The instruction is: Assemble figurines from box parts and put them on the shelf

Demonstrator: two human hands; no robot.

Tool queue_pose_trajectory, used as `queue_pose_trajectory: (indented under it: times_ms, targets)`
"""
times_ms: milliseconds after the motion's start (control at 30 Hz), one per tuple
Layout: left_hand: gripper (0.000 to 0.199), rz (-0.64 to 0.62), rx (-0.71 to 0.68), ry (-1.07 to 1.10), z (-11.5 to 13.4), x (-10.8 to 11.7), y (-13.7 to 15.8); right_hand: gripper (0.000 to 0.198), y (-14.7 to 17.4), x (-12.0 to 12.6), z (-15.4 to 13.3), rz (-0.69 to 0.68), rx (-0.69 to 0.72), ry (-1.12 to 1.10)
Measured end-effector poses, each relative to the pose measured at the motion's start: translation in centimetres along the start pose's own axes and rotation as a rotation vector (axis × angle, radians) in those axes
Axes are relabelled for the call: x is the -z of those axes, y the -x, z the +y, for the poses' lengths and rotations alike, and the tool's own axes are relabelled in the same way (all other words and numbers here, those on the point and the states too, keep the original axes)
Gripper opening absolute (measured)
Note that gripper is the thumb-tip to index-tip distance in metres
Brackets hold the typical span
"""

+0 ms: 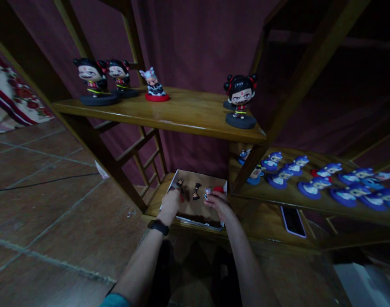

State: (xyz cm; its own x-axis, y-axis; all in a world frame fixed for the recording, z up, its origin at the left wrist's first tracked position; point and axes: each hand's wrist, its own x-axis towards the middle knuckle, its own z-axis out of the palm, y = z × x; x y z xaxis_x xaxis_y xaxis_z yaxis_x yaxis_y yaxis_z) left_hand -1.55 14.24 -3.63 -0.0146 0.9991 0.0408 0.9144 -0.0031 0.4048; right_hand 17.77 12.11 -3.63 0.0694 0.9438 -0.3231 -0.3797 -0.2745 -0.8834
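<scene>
White box (195, 211) holds figurines (208, 191) beside the right fingers (211, 204).

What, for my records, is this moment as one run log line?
left hand: in box, by dark figure | right hand: in box, at pale figure | phone: on shelf

Left grip (170, 204) unclear, sleeve (114, 301) cropped, pale object (358, 283) blurred

Indoor room, display corner; home or shop not determinable. Evidence: wooden shelving unit (182, 113), several levels, lattice panel (135, 148) at left; black-haired figurines (241, 96), upper shelf; blue-haired figurines (314, 187), in rows, right; shallow box (190, 209) with smaller figures (195, 195), low shelf; purple backing (198, 42); brown tiled floor (48, 204); flowered cloth (25, 96), far left.
</scene>
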Motion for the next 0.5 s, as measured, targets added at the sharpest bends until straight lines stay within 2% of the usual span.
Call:
queue_pose_trajectory:
  times_ms: [133,333,500]
  targets:
    - [0.025,0.026,-0.089,-0.102,0.5,-1.1,0.3,0.028,-0.1,0.3,0.1,0.015,0.015,0.014]
    - [0.025,0.056,-0.07,-0.068,0.6,-1.5,-0.2,0.027,-0.2,0.2,0.4,0.074,-0.023,0.041]
    - [0.03,0.074,-0.104,-0.033,0.4,-1.5,0.2,0.026,0.0,0.2,0.1,0.047,-0.028,0.091]
